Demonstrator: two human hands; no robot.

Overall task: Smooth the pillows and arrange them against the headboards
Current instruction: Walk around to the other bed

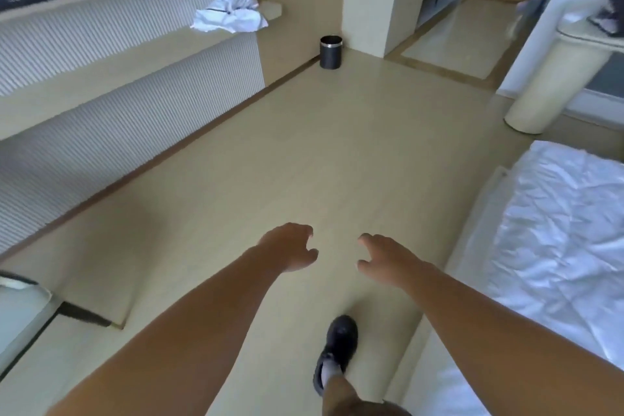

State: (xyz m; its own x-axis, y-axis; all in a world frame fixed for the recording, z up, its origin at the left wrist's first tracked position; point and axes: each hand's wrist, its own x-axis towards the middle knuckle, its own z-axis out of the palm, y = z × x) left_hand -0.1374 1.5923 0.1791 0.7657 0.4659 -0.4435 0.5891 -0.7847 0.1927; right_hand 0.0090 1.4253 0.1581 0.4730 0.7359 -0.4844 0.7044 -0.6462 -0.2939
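No pillow or headboard shows in the head view. My left hand [290,246] and my right hand [385,257] are stretched out in front of me over the pale floor, both empty with fingers loosely curled and apart. A bed [553,246] with a wrinkled white cover lies along the right side; only its corner and edge are visible. My right hand hangs to the left of the bed, not touching it.
A ribbed stepped bench [128,78] runs along the left wall with crumpled white cloth [231,8] on it. A dark waste bin [331,52] stands in the far corner beside a pale cabinet [374,0]. A round table leg [553,88] stands at the right. My shoe [339,344] is on the floor.
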